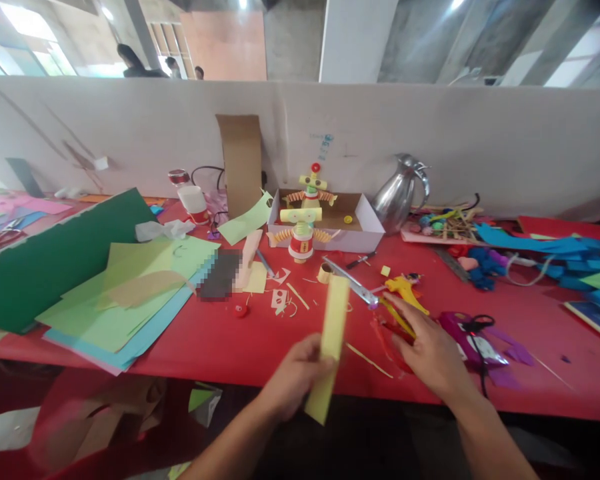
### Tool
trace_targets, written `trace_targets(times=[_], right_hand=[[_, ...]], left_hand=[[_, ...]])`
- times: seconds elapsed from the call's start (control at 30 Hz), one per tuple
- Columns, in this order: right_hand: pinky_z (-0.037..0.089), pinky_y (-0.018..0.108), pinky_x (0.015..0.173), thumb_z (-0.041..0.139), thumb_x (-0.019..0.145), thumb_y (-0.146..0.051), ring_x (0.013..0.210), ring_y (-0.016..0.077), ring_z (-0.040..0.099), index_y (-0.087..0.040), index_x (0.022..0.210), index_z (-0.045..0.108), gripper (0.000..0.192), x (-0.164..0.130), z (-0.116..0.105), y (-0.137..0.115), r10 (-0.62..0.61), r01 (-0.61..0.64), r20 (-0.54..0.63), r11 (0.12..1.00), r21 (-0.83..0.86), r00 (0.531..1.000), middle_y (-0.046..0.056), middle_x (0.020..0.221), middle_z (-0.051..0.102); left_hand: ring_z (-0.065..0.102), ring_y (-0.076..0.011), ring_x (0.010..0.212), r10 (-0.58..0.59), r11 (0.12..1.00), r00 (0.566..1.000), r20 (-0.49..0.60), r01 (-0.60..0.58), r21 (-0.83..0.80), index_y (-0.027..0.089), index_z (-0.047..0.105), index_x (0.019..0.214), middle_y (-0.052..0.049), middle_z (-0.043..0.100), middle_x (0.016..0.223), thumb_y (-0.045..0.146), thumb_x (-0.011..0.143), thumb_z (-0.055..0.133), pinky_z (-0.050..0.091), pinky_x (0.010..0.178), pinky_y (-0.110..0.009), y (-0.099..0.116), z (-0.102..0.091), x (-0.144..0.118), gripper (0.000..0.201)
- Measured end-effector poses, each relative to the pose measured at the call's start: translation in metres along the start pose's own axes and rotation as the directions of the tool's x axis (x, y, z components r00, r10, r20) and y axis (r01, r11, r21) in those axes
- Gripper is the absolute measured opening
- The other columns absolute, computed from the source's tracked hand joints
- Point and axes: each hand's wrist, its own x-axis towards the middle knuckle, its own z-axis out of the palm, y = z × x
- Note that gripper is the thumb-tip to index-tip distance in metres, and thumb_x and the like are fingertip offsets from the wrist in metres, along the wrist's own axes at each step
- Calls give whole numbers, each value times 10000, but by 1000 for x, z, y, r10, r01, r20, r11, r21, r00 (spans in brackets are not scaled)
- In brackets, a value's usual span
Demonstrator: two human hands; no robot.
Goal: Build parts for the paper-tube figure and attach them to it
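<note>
Holding a yellow paper strip [331, 337] upright in our left hand [294, 379], long axis near vertical above the red table [220, 340], we find our right hand [429, 350] lying open on yellow-handled scissors [399, 319] just right of it.

Long pale yellow paper strip [330, 347], upright, slightly tilted, above the red table's near edge

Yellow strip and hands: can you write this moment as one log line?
left hand: holds yellow strip upright | right hand: open, reaching at yellow scissors | surface: red table | behind: paper robot
</note>
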Motion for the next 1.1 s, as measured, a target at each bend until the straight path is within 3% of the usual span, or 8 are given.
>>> trace_targets(times=[0.07,0.17,0.3,0.4,0.57,0.67,0.87,1.1], right_hand=[[493,463,1012,528,830,-207,1276,297,559,-294,1457,428,641,-6,2,6,77,-70,-25,976,206,997,74,1427,561],[498,422,1004,552,827,-213,1253,268,577,-270,1459,426,647,-11,4,14,180,-157,4,850,502,984,94,1419,560],[562,259,658,714,740,-227,870,185,684,-282,1301,564,583,-12,-1,10,271,-290,163,543,788,949,64,1151,672],[343,168,411,755,725,-223,473,56,442,-228,1021,640,319,-13,-4,-6,182,-403,368,226,887,912,-24,763,597],[246,162,394,673,791,-230,393,18,217,-199,876,581,128,-14,2,-30,-41,-460,459,-139,877,888,-82,612,448],[222,152,375,670,774,-259,369,-5,165,-213,867,541,166,-14,5,-35,-141,-504,484,-283,816,863,-80,682,487],[209,148,370,611,831,-347,356,-11,166,-236,939,551,166,-20,-2,-29,-211,-485,436,-372,792,875,-80,704,429],[384,257,527,724,707,-556,683,152,434,-286,1016,593,431,-32,-22,-39,16,-265,275,-220,939,961,21,879,488]], left_hand=[[637,-207,736,-164,985,975,147,170,-27,188,735,864,-73,705,839,232,635,763,493,720,-324,-14,25,5,236],[627,-215,655,-180,983,981,74,182,-18,170,730,784,-75,695,737,194,591,753,490,632,-329,-24,40,28,195],[568,-140,645,69,997,966,-247,-73,-6,216,675,859,14,654,726,232,695,708,442,615,-245,-8,13,46,168],[623,-139,836,286,952,866,-411,-307,15,253,643,1069,10,696,961,294,776,672,463,765,-241,12,-4,41,297],[669,-205,760,120,986,991,-53,-126,-111,193,666,1134,-51,711,787,320,719,752,484,769,-328,25,14,37,442],[652,-195,701,69,992,983,169,-50,-113,190,698,1062,-55,699,745,310,703,771,489,739,-332,26,25,45,386],[641,-187,734,235,954,972,-31,-224,198,184,690,800,-45,689,748,268,667,770,496,694,-294,40,-9,54,176],[554,-117,571,306,947,874,-378,-240,213,182,618,805,15,609,674,357,658,778,445,541,-225,56,-76,57,279]])
